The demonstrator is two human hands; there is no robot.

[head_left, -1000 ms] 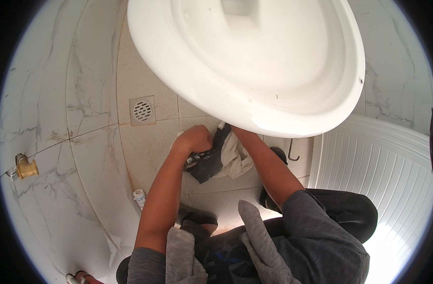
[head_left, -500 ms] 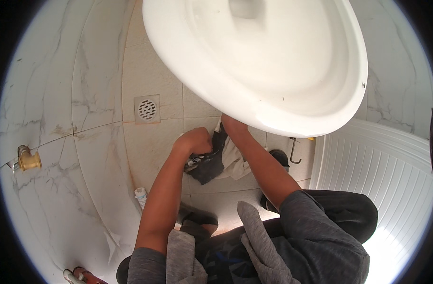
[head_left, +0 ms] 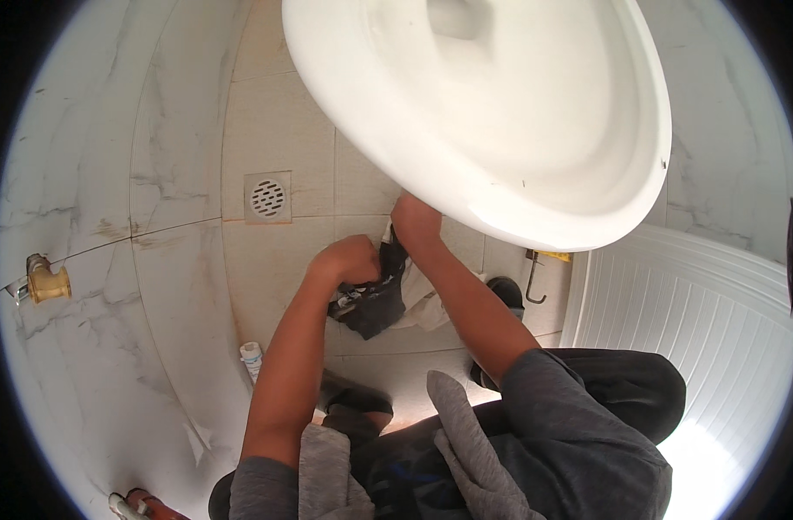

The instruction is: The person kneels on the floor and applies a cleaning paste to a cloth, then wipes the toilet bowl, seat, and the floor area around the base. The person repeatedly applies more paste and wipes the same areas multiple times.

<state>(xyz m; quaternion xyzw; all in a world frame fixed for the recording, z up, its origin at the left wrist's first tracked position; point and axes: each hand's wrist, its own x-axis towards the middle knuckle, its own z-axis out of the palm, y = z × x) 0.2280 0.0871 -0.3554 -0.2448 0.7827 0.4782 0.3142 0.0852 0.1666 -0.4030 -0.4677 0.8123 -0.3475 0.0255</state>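
Observation:
Low over the floor, my left hand (head_left: pixel 355 258) is closed on a dark cloth (head_left: pixel 369 310) with white smears on it. My right hand (head_left: pixel 416 224) is just under the near rim of a large white ceramic basin (head_left: pixel 500 204), closed at the cloth's upper end. The right fingers are partly hidden by the hand itself. Between the two hands the cloth is bunched up, and its lower part hangs loose. A pale cloth (head_left: pixel 424 310) lies behind it, partly covered by my right forearm.
On the left are a round floor drain (head_left: pixel 267 198), a brass fitting (head_left: pixel 50 284) on the marbled wall, and a small white bottle (head_left: pixel 251 354). To the right, a dark metal hook (head_left: pixel 536 286), a yellow object (head_left: pixel 556 256) and a white ribbed panel (head_left: pixel 674 303).
My view has shifted slightly, and the basin appears a little farther right. Both hands stay on the dark cloth; my right hand shows more clearly beside the rim.

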